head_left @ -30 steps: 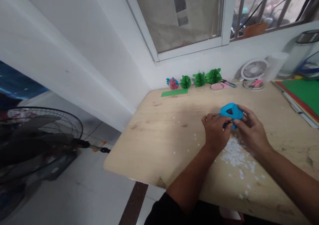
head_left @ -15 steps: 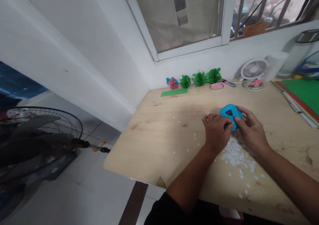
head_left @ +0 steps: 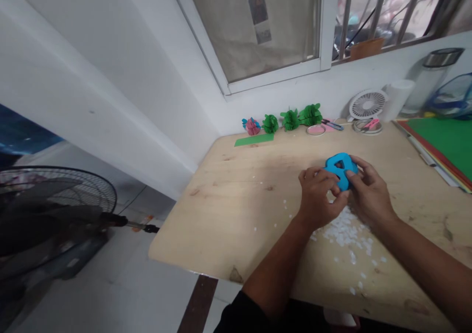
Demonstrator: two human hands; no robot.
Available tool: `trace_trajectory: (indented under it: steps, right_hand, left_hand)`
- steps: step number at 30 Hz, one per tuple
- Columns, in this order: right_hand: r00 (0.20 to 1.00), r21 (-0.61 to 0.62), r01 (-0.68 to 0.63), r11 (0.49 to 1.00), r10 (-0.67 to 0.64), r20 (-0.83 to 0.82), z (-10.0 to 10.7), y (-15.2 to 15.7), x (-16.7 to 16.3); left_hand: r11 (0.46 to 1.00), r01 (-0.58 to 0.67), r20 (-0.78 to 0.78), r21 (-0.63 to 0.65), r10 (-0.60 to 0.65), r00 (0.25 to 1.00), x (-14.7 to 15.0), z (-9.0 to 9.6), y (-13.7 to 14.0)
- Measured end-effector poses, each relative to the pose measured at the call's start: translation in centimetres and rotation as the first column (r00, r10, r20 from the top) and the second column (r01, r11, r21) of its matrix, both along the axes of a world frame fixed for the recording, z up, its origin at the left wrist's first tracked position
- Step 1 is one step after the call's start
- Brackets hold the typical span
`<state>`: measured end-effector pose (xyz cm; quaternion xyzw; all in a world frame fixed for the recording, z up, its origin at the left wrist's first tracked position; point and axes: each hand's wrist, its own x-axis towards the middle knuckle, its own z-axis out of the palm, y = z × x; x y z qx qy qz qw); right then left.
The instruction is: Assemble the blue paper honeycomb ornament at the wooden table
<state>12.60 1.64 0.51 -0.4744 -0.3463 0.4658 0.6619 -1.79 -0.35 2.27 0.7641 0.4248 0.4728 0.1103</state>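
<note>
A blue paper piece (head_left: 344, 180), shaped with openings through it, is held above the wooden table (head_left: 221, 200). My right hand (head_left: 370, 190) grips its right side, thumb on the near face and fingers behind. My left hand (head_left: 319, 193) is at its left side, fingers curled against the edge and thumb low near the bottom. Below both hands lies a scatter of small white paper bits (head_left: 342, 230). I cannot make out whether a bit is between the left fingers.
Along the wall stand several green paper turtles (head_left: 291, 120) and a pink and blue one (head_left: 252, 126). A green strip (head_left: 254, 140), tape rolls (head_left: 368, 126), a small white fan (head_left: 368, 104) and stacked coloured paper (head_left: 442, 136) lie near. A black floor fan (head_left: 55, 195) stands left.
My left thumb has moved down from the face of the blue paper piece toward its lower edge. The right hand keeps its grip. The view has shifted slightly.
</note>
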Motion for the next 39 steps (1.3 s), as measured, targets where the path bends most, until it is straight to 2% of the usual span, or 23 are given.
trace_trajectory:
  steps: [10,15,21,29,34,39]
  right_hand:
    - [0.999,0.014,-0.026,1.0,0.026,0.028,-0.1,-0.2,-0.2]
    - [0.999,0.034,-0.044,0.998,0.045,-0.006,-0.3,-0.3,-0.3]
    - [0.995,0.083,-0.091,0.992,0.087,0.05,-0.9,-0.1,0.1]
    - [0.995,0.07,-0.101,0.992,0.099,0.032,-0.8,-0.1,0.2]
    - [0.992,0.09,-0.12,0.989,0.116,0.054,-1.0,0.0,0.5]
    - [0.992,0.093,-0.127,0.988,0.125,0.029,-1.0,0.0,0.5]
  left_hand:
    - [0.994,-0.1,-0.043,-0.052,0.098,0.994,0.3,-0.6,0.4]
    - [0.993,-0.087,0.004,-0.083,0.088,0.996,0.2,-0.6,0.5]
    - [0.99,-0.076,0.029,-0.119,0.08,0.996,0.1,-0.3,0.6]
    - [0.967,-0.005,0.167,-0.255,0.049,0.985,-0.2,0.0,0.9]
    - [0.943,0.096,0.365,-0.319,0.029,0.931,-0.4,-0.2,1.2]
    - [0.916,0.167,0.441,-0.365,0.012,0.897,-0.6,-0.2,1.3]
